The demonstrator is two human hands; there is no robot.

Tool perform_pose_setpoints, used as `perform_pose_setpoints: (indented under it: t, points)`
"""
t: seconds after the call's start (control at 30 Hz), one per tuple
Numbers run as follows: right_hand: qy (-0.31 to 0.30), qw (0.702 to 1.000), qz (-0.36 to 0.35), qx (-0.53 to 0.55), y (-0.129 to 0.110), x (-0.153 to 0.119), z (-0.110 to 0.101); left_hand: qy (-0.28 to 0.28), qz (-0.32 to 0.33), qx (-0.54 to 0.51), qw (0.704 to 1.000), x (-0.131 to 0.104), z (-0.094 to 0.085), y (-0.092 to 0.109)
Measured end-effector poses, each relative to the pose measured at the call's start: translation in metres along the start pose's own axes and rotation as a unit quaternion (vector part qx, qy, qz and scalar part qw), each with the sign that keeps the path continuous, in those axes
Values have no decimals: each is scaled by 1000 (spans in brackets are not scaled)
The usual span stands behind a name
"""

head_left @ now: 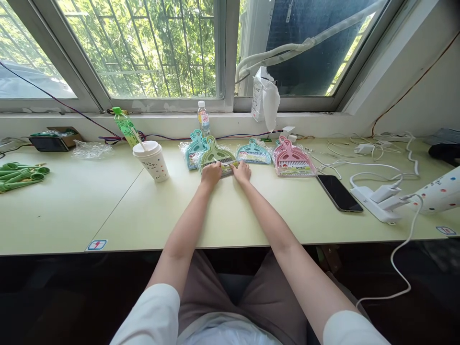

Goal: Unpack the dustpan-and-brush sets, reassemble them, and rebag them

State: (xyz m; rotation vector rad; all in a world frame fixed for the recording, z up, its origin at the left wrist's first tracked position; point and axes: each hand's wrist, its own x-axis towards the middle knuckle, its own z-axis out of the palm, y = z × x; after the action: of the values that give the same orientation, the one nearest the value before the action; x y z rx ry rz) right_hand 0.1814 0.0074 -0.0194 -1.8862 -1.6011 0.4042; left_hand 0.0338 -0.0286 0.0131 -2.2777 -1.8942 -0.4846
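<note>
Both hands grip the lower edge of a green dustpan-and-brush set (217, 152) in clear wrapping. My left hand (211, 173) is closed on its left corner, my right hand (242, 171) on its right corner. Just behind and left lies a teal dustpan set (194, 148), partly covered by the green one. A light blue dustpan set (254, 152) lies to the right of my right hand. Farther right are pink dustpan sets (293, 160), apparently stacked, with a bit of teal showing behind them.
A paper cup (153, 163) and a tilted green bottle (126, 125) stand left. Behind are a small bottle (203, 119) and a tissue pack (265, 98). To the right lie a phone (339, 193), a power strip (375, 203) and loose white cables. Green rolled items (21, 176) lie far left.
</note>
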Motion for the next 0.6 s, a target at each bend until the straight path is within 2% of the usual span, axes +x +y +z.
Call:
perform_pose_setpoints:
  t: [0.13,0.23,0.3,0.43,0.6]
  points:
    - [1,1000,-1,-1,-1,-1,-1,-5,28,34,999,-1,1,3]
    - [1,1000,2,4,-1,-1,-1,-26,78,32,996,-5,4,18]
    - [-2,1000,4,10,-1,-2,-3,-48,88,9,995,-8,7,32]
    - [-1,1000,4,15,-1,-3,-4,-55,3,-32,998,-9,11,47]
    - [2,1000,0,18,0,-2,-2,-21,-90,-58,994,-4,11,33]
